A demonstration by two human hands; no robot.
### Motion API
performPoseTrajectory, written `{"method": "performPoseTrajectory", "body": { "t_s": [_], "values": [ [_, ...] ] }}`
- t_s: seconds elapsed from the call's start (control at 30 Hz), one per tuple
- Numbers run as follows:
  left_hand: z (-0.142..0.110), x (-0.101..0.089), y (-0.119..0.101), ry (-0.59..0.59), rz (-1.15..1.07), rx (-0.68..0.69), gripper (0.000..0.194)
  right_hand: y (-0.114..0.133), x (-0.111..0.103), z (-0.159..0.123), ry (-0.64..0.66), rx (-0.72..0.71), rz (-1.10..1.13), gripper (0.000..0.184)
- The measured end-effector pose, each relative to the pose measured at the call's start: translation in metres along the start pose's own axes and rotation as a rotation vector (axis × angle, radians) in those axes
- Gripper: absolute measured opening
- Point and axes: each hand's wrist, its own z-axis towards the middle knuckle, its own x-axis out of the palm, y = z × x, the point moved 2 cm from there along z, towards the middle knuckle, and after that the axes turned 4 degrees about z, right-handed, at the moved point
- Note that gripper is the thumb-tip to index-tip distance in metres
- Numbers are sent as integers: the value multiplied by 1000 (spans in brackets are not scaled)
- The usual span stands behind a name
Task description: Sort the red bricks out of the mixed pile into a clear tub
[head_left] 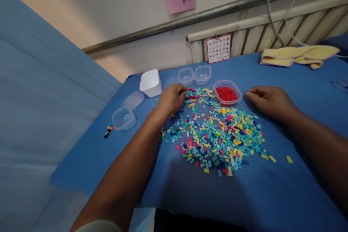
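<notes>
Small plastic building bricks (217, 134) in blue, teal, yellow, green, pink and white lie loosely spread on the blue cloth. At the far left end of the spread, my left hand (171, 98) bends down with thumb and fingertips closed among the bricks; what they hold is hidden. A clear tub of red bricks (227, 94) stands behind the main heap. Just right of this tub my right hand (268, 100) rests on the cloth, thumb slightly apart from loosely bent fingers, with nothing visible in it.
Behind my left hand are a white tub (151, 82) and clear tubs (202, 75). Another clear tub (124, 118) and a small black-and-orange item (108, 131) lie left. A yellow cloth (297, 56) lies back right, near a radiator (274, 27) with a picture card (219, 48).
</notes>
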Motion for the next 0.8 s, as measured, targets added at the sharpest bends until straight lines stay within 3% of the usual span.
{"method": "performPoseTrajectory", "body": {
  "t_s": [0.2,0.3,0.47,0.8],
  "values": [
    [-17,39,-21,201,116,250,64,-3,0,0,10,3,-9,43],
    [-23,48,-33,325,183,210,83,-4,0,0,12,-1,-7,41],
    [-40,40,-38,403,211,159,93,-3,0,-1,13,2,0,40],
    [-98,22,-19,442,257,62,97,-5,1,0,11,2,-10,47]
  ]
}}
